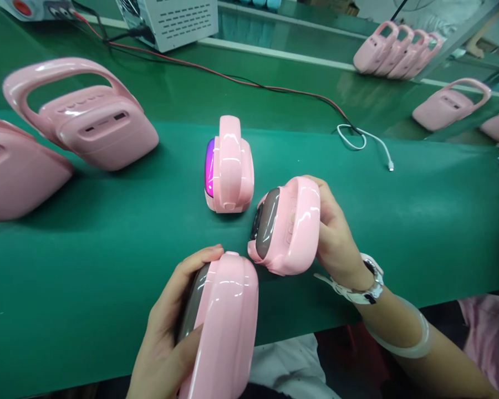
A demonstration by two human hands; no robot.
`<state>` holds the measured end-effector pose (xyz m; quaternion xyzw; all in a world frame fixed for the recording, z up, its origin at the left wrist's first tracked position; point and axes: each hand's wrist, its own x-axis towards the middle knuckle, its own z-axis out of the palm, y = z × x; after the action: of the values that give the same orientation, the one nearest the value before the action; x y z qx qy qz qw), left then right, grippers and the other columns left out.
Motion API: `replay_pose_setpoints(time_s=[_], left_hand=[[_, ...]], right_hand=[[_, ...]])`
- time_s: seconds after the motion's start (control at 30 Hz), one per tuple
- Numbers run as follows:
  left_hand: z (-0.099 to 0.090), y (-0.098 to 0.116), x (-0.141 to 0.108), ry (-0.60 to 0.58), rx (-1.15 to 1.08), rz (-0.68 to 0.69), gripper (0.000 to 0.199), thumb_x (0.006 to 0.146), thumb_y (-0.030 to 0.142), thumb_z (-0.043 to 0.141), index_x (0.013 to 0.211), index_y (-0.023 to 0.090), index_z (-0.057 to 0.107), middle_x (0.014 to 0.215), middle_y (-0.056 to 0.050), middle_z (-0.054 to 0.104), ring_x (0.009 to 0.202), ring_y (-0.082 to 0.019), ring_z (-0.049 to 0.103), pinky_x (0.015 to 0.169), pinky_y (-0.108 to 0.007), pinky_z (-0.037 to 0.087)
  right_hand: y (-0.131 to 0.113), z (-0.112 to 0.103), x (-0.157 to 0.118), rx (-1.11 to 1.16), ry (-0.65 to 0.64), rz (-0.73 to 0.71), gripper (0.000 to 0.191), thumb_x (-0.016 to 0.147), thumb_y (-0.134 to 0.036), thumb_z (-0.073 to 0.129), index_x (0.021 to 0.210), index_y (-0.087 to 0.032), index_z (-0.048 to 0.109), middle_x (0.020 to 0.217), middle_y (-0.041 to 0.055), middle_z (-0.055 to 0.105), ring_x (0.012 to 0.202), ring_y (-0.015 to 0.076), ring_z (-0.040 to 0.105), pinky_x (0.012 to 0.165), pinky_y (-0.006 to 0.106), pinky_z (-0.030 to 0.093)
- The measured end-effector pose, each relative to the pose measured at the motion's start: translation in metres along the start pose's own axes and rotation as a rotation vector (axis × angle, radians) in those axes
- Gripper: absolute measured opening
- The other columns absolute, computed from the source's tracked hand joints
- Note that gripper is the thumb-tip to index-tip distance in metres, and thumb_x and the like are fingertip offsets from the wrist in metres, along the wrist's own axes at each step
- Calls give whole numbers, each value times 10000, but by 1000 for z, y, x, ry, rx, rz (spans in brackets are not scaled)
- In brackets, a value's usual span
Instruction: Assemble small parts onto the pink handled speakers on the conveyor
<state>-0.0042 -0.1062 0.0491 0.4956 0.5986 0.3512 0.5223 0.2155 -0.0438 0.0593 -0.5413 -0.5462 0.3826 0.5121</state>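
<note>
My left hand grips a pink handled speaker at the near edge of the green mat, its dark front panel turned toward my palm. My right hand holds a second pink speaker upright on the mat, its dark front facing left. Just beyond them a third pink speaker stands on its own, its front glowing purple. The two held speakers nearly touch each other.
Two large pink speakers lie at the left. More pink speakers are lined up far right, with another nearer. A white cable and red-black wires run to a grey box. Green mat covers the bench.
</note>
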Motion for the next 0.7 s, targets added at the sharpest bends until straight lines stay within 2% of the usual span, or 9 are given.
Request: replay_pose_setpoints(time_s=[0.1,0.27,0.4,0.47,0.53,0.57,0.63,0.7], left_hand=[[5,16,-4,31,-32,-121,323,765,413,604,1087,442,610,1312,146,569,1285,-219,479,1051,-328,407],[11,28,-7,43,-24,-130,291,797,419,564,1086,408,600,1319,124,567,1309,-220,456,1087,-361,381],[7,16,-4,70,-14,-125,311,787,473,577,1088,402,618,1309,111,583,1290,-235,486,1074,-355,423],[3,3,-2,60,-15,-64,377,745,494,623,1109,399,632,1301,88,598,1257,-266,521,1040,-363,465],[-2,-8,0,24,-14,21,483,685,501,676,1152,386,630,1314,52,599,1241,-318,532,1000,-398,502],[-3,-11,0,8,-13,48,520,668,498,688,1171,383,623,1328,40,591,1250,-340,523,996,-419,507],[-3,-10,-1,-2,-28,38,521,675,484,677,1183,385,613,1356,36,567,1290,-361,480,1024,-461,486],[0,-4,-3,10,-54,-12,463,706,459,649,1163,390,614,1363,45,554,1324,-364,440,1061,-495,450]], right_hand=[[0,-1,-1,51,2,28,391,767,-434,688,1065,-249,514,1084,42,612,987,210,610,846,353,525],[0,-1,-1,52,6,28,386,769,-415,705,1067,-256,518,1063,30,620,955,194,617,816,336,534],[-2,0,0,30,-24,33,394,793,-436,695,1094,-258,513,1103,32,631,982,196,622,848,348,534],[-2,-6,-2,-11,-69,7,392,828,-459,661,1140,-267,522,1182,39,623,1054,207,610,889,363,521],[0,-22,-7,-113,-83,-28,402,862,-464,627,1209,-282,537,1262,44,605,1121,222,589,930,385,499],[1,-33,-11,-207,-43,-43,394,872,-453,621,1223,-286,556,1257,46,615,1112,228,595,930,393,491],[6,-59,-23,-492,115,-58,298,877,-414,629,1140,-275,643,1100,53,680,965,232,635,859,394,490],[11,-84,-35,-808,229,-27,196,867,-400,642,963,-249,722,837,43,679,716,206,603,704,369,466]])
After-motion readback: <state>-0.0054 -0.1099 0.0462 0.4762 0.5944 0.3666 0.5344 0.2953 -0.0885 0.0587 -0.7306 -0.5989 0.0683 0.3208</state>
